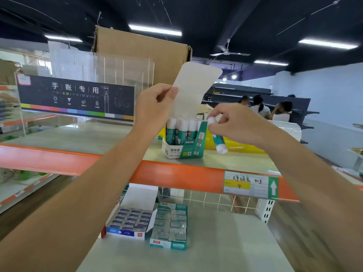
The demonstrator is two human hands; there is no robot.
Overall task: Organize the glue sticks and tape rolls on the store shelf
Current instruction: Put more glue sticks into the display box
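Early days I'd say: left hand (155, 103) pinches up the white cardboard flap (194, 87) of the mostly full teal-and-white glue stick box (183, 151) on the orange-edged shelf (172, 173), right hand (235, 122) grips one teal glue stick (219, 143) beside it, tape rolls nowhere visible.

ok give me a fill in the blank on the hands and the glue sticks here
1. The left hand holds up the box's white flap, so the box is ___.
2. The right hand grips one ___ stick beside the box.
3. The box stands on the shelf with the ___ front edge.
4. The arrow on the price tag points ___.
Missing words: open; glue; orange; up.
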